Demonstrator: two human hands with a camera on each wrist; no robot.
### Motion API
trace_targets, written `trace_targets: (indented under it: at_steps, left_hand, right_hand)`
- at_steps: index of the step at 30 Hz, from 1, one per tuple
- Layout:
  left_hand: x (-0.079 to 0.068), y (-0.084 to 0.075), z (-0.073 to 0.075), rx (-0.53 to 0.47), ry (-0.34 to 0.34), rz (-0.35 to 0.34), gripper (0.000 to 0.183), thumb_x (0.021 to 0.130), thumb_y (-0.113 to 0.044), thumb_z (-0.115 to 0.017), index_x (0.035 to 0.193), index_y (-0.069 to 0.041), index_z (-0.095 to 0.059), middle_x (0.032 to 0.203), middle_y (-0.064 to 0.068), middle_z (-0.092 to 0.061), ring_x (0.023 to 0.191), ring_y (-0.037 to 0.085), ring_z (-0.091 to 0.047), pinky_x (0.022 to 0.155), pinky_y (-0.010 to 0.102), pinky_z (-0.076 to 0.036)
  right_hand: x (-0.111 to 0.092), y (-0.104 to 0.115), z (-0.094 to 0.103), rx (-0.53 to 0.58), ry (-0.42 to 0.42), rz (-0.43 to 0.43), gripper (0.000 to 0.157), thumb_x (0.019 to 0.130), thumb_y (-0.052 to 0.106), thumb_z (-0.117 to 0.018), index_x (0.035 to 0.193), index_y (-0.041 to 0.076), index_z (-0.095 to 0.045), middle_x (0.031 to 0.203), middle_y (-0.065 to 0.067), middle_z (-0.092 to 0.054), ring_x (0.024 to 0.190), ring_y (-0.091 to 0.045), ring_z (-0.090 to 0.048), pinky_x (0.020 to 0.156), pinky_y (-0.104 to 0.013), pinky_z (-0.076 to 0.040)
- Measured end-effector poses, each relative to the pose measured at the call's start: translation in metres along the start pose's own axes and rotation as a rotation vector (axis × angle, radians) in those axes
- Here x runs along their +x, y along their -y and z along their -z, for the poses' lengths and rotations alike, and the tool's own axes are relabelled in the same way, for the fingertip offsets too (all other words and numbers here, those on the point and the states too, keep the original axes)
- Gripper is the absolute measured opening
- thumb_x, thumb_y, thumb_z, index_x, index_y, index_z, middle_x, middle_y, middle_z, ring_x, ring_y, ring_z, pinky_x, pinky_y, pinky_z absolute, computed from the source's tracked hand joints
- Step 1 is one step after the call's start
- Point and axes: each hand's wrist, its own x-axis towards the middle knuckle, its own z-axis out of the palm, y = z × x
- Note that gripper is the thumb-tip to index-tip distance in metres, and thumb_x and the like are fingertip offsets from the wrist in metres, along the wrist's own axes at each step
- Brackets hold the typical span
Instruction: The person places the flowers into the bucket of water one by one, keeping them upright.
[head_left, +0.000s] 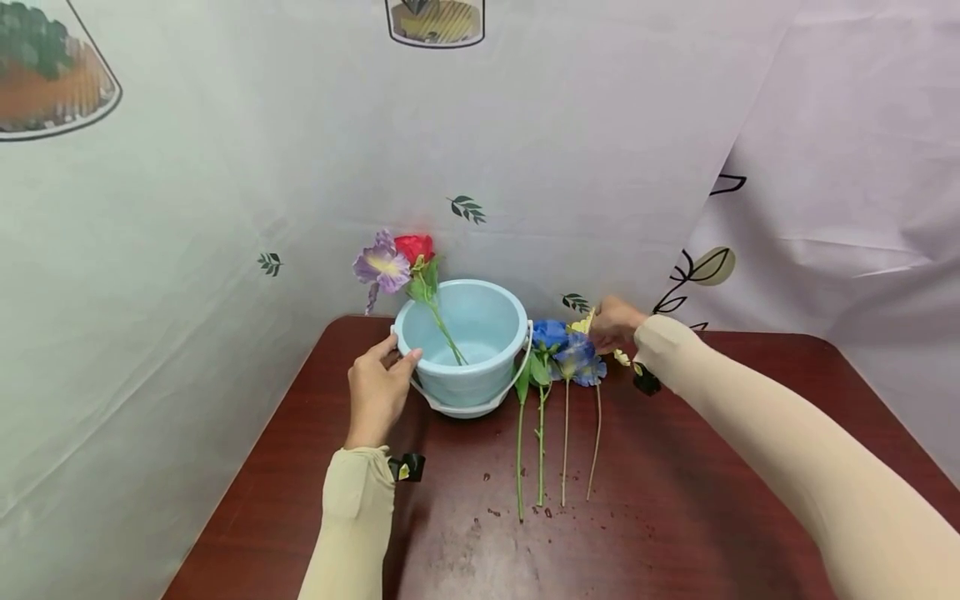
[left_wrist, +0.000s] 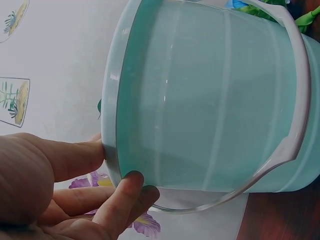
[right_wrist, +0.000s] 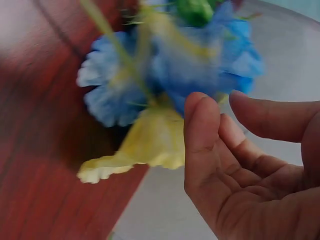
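My left hand point(head_left: 378, 392) grips the left rim of a light blue bucket point(head_left: 465, 385), thumb and fingers on either side of the rim. A purple iris point(head_left: 382, 262) and a red rose point(head_left: 414, 248) lean out over the bucket's back left rim, their stems inside. My right hand point(head_left: 615, 323) is at the yellow flower point(right_wrist: 145, 142), fingers bent. In the right wrist view a small gap shows between thumb and index finger, in front of the petals. Beside it on the table lie a blue rose point(head_left: 550, 333) and a blue iris point(head_left: 576, 358).
Several flower stems point(head_left: 542, 450) point toward the front of the dark red table point(head_left: 480, 550), with small wet-looking spots near them. The bucket's white handle point(head_left: 522, 375) hangs down in front. A printed white cloth point(head_left: 562, 150) hangs behind the table.
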Motion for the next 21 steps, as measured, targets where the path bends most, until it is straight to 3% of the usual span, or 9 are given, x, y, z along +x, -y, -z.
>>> trace_targets:
  at_steps: [3,5,11,21]
  left_hand:
    - [0.000,0.000,0.000,0.006,-0.004,-0.002,0.053,0.090,-0.019,-0.070,0.137,0.000,-0.052,0.127,0.022,-0.060,0.113,0.029,-0.061,0.090,0.041,-0.053]
    - [0.000,-0.001,0.000,0.011,-0.007,-0.006,0.053,0.090,-0.019,-0.070,0.137,0.000,-0.053,0.126,0.022,-0.060,0.112,0.029,-0.061,0.089,0.041,-0.053]
    - [-0.001,-0.001,-0.001,0.020,-0.004,-0.005,0.053,0.090,-0.019,-0.070,0.137,0.000,-0.052,0.126,0.022,-0.060,0.112,0.029,-0.061,0.090,0.041,-0.053]
    - [-0.001,-0.002,-0.001,0.004,-0.013,-0.017,0.054,0.090,-0.017,-0.070,0.136,0.002,-0.052,0.127,0.023,-0.059,0.112,0.030,-0.062,0.090,0.041,-0.053]
  right_hand:
    - [-0.001,-0.009,-0.005,-0.011,-0.012,-0.008,0.031,0.081,-0.015,-0.054,0.055,0.003,-0.052,0.054,-0.008,-0.053,0.044,-0.016,-0.047,0.046,-0.031,-0.049]
    - [-0.001,-0.014,-0.008,-0.016,-0.022,-0.024,0.035,0.081,-0.014,-0.056,0.054,0.007,-0.047,0.053,-0.008,-0.052,0.044,-0.017,-0.049,0.046,-0.031,-0.049]
    - [-0.003,-0.022,-0.012,-0.063,-0.033,-0.049,0.008,0.086,-0.005,-0.061,0.078,-0.008,-0.063,0.071,-0.018,-0.065,0.055,-0.024,-0.063,0.058,-0.038,-0.058]
    - [-0.003,-0.030,-0.014,-0.070,-0.028,-0.066,0.005,0.088,-0.004,-0.060,0.083,-0.006,-0.060,0.081,-0.024,-0.065,0.065,-0.031,-0.067,0.072,-0.047,-0.058]
